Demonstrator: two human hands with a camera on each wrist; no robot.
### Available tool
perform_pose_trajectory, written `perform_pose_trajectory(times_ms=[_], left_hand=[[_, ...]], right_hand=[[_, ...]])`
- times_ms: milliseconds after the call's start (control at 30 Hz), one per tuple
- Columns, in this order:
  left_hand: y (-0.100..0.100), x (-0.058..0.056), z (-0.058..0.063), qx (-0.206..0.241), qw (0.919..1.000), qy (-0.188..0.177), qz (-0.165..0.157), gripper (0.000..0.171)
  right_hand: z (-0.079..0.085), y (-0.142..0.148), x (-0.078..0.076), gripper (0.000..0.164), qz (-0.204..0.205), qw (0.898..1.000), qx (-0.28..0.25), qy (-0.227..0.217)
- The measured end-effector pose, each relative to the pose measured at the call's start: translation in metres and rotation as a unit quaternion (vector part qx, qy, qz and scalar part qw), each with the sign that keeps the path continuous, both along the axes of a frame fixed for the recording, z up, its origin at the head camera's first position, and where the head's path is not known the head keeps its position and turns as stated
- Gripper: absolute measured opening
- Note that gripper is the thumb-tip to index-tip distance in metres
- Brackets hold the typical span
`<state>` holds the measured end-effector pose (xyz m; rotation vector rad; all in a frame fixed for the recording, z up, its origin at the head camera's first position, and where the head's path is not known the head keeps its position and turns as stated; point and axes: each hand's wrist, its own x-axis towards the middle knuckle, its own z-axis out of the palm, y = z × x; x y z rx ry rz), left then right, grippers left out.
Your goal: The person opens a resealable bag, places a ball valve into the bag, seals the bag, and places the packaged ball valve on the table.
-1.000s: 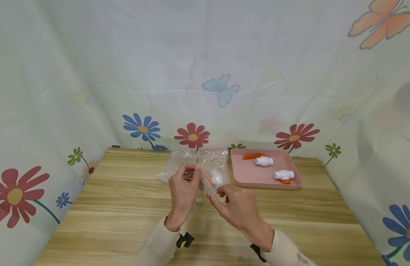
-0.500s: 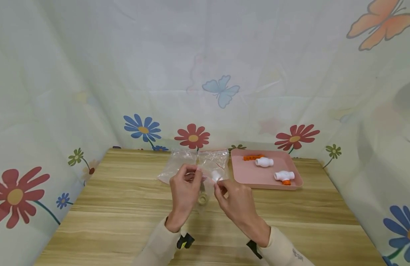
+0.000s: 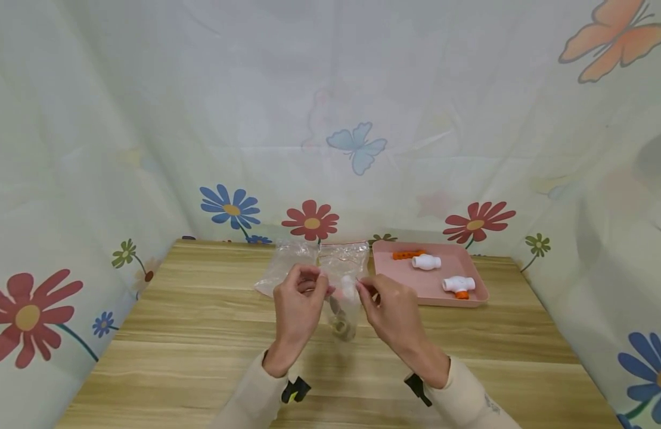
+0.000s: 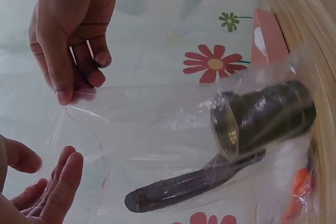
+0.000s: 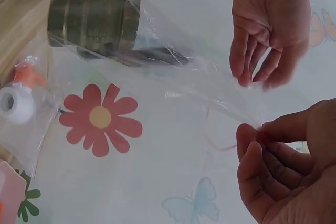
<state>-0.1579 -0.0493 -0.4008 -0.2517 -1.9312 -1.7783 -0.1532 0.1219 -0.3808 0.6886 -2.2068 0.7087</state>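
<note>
My right hand (image 3: 393, 307) pinches a clear resealable bag (image 4: 157, 124) with a red zip line by its top corner. Inside the hanging bag are an olive-green cylindrical fitting (image 4: 273, 114) and a dark curved, handle-like piece (image 4: 178, 190). In the right wrist view the fitting (image 5: 94, 22) shows raised bands. My left hand (image 3: 300, 304) is close beside the bag's mouth, fingers loosely bent; the left wrist view shows thumb and fingers apart. Behind the held bag, another clear bag (image 3: 343, 250) on the table contains a white pipe fitting (image 5: 17, 103) with an orange part (image 5: 29, 75).
A pink tray (image 3: 386, 286) at the right rear holds white valve-like fittings (image 3: 459, 284), one with an orange piece, and a separate orange handle (image 3: 408, 254). Another clear bag (image 3: 279, 268) lies left of it on the wooden table (image 3: 201, 333). Flower-printed cloth (image 3: 266, 149) surrounds the table.
My right hand has moved up and to the right, away from my left hand. The bag with the olive-green fitting has swung right; my left hand has stayed nearly in place.
</note>
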Motion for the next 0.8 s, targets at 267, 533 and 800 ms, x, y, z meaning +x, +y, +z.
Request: perform_pose_trajectory(times_ms=[267,533,800], left_hand=[[-0.006,0.001,0.002,-0.021,0.9996,0.017,0.008,0.007],[-0.008,0.004,0.006,-0.075,0.9932,0.088,0.012,0.003],[-0.009,0.006,0.008,-0.199,0.973,0.117,0.002,0.012]], right_hand=[[0.007,0.009,-0.005,0.009,0.002,0.999,0.012,-0.036],[0.004,0.017,-0.008,0.011,0.023,0.998,0.02,-0.047],[-0.008,0.02,-0.013,0.007,0.077,0.993,0.014,-0.083]])
